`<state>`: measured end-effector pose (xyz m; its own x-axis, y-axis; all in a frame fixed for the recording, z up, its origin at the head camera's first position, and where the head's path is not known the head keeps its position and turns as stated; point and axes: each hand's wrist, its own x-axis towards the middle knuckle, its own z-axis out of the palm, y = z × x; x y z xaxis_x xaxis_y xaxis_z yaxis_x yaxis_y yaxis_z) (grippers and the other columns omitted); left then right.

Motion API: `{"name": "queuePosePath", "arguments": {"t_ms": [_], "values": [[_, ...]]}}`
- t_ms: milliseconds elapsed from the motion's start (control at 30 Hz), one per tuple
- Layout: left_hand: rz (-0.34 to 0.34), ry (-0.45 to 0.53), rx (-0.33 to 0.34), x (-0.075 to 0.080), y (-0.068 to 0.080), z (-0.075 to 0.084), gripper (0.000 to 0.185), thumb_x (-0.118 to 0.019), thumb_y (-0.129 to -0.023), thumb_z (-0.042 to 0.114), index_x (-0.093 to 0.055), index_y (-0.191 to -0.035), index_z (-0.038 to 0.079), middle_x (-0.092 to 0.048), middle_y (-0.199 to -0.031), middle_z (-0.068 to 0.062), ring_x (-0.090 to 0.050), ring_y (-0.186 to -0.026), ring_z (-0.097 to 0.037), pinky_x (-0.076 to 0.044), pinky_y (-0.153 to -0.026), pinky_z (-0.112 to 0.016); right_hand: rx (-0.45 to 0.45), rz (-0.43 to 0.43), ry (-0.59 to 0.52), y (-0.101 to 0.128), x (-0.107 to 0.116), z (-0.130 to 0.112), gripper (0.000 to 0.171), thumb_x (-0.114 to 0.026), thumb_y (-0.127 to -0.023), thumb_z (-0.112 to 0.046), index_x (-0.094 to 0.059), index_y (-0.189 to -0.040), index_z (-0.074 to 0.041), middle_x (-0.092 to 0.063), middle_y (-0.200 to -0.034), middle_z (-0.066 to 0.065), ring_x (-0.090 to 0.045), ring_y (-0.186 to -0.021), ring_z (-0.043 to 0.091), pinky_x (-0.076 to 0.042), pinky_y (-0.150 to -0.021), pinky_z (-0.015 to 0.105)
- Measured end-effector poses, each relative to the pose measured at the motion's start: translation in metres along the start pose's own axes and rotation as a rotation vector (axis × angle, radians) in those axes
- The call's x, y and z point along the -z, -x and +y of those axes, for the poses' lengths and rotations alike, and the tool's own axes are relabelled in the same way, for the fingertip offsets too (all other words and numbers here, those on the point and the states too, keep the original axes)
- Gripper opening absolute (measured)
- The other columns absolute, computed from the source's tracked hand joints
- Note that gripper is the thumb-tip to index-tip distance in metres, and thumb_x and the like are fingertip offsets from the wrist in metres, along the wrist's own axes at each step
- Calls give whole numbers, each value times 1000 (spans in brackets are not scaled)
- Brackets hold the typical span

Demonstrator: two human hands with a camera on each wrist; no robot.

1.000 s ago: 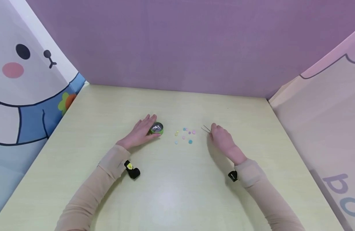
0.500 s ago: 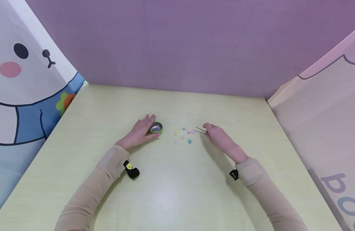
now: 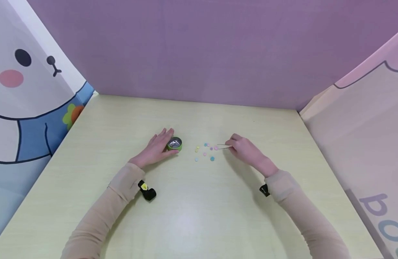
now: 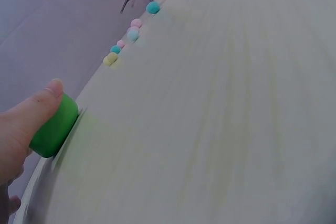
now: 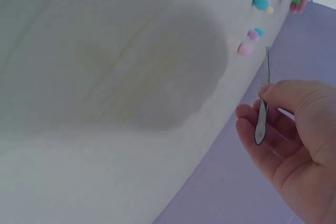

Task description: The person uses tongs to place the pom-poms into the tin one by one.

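My left hand (image 3: pixel 157 149) holds a small round green tin (image 4: pixel 62 129) on the table, thumb on the near side and fingers on the far side. The tin is open at the top, with a shiny metal inside. In my right hand (image 3: pixel 245 151) a pair of metal tweezers (image 5: pixel 261 124) is pinched between thumb and fingers, its two tips apart and pointing left. Those tips come close to a pink pom-pom (image 3: pixel 216 148), the rightmost of the small group. A larger blue pom-pom (image 3: pixel 212 158) lies nearer to me.
Several other small pom-poms lie between the hands, among them a yellow one (image 3: pixel 196 150) and a pale blue one (image 3: pixel 196 159). The pale wooden table (image 3: pixel 186 201) meets a purple wall (image 3: pixel 199 54) at the back, with printed panels on both sides.
My right hand has moved left with the tweezers and turned, bringing the tips beside the pink pom-pom. The left hand and the tin stay in place.
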<state>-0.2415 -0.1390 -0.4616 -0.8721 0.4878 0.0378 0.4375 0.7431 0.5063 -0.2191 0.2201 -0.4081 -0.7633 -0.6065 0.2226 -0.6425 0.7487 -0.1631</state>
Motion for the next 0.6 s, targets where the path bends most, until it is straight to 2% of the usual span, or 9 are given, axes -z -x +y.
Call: {"name": "queuePosePath", "arguments": {"t_ms": [233,433,600], "values": [[-11,-6,4,2,0,3,93,-62,-94,49,-12,-159,5,-13,-167,-16,-6,-156,-38,-8,-126,-62,10,-43,16,-6,0,8,16,-67,-86,6,-75,-99,0,-68,-87,12,-63,-75,20,-59,-65,30],[-19,-4,6,3,1,4,91,-61,-95,48,-12,-159,5,-13,-167,-16,-6,-156,-37,-7,-126,-61,45,-46,61,-11,-1,9,16,-70,-84,7,-76,-96,-2,-69,-88,10,-62,-81,23,-59,-69,32],[-20,0,5,3,1,4,90,-60,-96,48,-13,-159,5,-13,-167,-16,-6,-156,-37,-7,-126,-61,90,-42,78,-15,0,8,15,-70,-83,8,-76,-94,-1,-69,-84,11,-60,-77,22,-57,-68,31]]}}
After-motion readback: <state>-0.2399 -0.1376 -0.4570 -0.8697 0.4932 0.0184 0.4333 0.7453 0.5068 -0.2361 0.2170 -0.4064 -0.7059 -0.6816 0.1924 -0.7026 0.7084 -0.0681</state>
